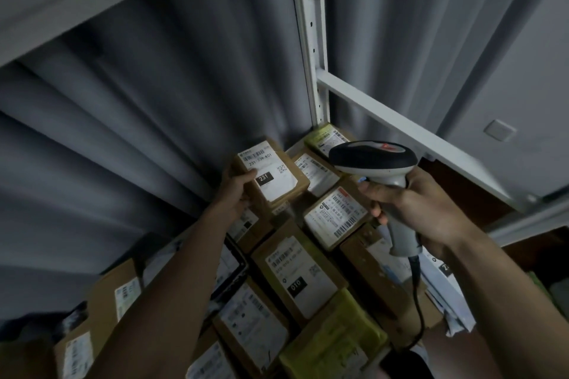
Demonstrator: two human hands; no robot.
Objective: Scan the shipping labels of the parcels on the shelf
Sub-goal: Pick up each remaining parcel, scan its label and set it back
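Parcels, brown cardboard boxes with white shipping labels (295, 274), crowd the grey metal shelf (409, 129) beneath both hands. Left hand (237, 191) grips a small brown box labelled 231 (271, 175), tilted up. Just right, the right hand (415, 203) clasps a grey-and-black corded barcode scanner (374, 160).

On the white label (271, 174) of the small brown box (275, 184) held up at the back, "231 239 K01" is printed under a barcode, and "231" is shown in white on a black block. On the label (300, 278) of the brown box (295, 274) lying in the middle of the pile, "010" is printed white on black. The other labels are too blurred to be read
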